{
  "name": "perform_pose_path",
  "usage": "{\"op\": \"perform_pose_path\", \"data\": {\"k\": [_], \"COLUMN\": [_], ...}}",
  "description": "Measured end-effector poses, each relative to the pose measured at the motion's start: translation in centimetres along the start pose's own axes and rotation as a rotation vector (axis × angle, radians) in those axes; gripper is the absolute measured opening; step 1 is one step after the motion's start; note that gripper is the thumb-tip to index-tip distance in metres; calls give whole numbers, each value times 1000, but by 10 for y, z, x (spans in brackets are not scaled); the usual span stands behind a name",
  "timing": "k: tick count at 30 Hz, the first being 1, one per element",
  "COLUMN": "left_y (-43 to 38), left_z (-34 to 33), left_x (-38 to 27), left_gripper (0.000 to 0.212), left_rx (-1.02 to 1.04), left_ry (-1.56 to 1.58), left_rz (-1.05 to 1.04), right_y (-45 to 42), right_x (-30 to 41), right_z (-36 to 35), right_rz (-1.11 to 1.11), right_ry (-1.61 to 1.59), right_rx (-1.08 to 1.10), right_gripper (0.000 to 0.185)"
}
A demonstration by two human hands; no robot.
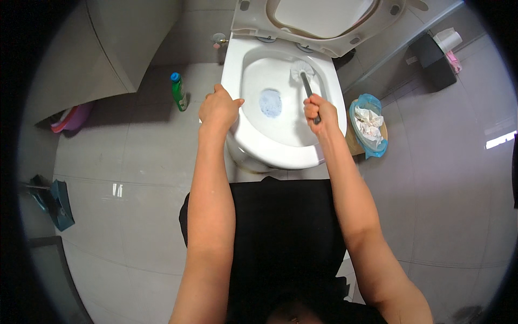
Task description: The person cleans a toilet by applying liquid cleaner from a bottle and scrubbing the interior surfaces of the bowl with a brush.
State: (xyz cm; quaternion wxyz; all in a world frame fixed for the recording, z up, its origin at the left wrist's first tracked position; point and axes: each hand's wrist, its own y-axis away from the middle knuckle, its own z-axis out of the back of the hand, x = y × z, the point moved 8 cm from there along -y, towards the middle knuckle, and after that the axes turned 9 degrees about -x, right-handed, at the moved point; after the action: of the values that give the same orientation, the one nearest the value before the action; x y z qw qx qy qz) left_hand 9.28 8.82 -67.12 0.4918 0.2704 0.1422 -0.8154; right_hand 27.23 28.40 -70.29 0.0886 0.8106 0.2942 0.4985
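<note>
My right hand (320, 114) is closed around the dark grey handle (308, 87) of a toilet brush. Its white bristle head (302, 70) presses against the inner right wall near the back of the white toilet bowl (279, 152). Bluish, foamy water (270, 103) sits at the bottom of the bowl. My left hand (219, 106) grips the left rim, thumb pointing inward over the top; its fingers are partly hidden along the outer side. The raised toilet seat and lid (247, 20) lean back behind the bowl.
A green bottle with a blue cap (179, 93) stands on the tiled floor at left. To the right is a lined waste bin (382, 150) holding crumpled paper. A cabinet (109, 48) overhangs the left side, near a dustpan (62, 206). A dark grey box (435, 62) is at far right.
</note>
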Motion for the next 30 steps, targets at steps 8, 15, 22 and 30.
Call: {"op": "perform_pose_path", "data": {"k": [8,15,22,30], "left_y": [-3,-3,25,69], "left_z": [0,4,5,-114], "left_x": [6,11,-62,-106], "left_gripper": [53,54,45,40], "left_rx": [6,8,-227,898], "left_ry": [0,3,57,796], "left_rz": [-13,11,-384,63], "right_y": [60,102,51,89], "right_x": [-33,-27,-27,-34], "right_z": [5,18,-16,3], "right_rz": [162,-104,101,314], "right_ry": [-149,-483,-243,176], "right_rx": [-199,-96,-264,-285], "right_gripper": [14,3,0,18]}}
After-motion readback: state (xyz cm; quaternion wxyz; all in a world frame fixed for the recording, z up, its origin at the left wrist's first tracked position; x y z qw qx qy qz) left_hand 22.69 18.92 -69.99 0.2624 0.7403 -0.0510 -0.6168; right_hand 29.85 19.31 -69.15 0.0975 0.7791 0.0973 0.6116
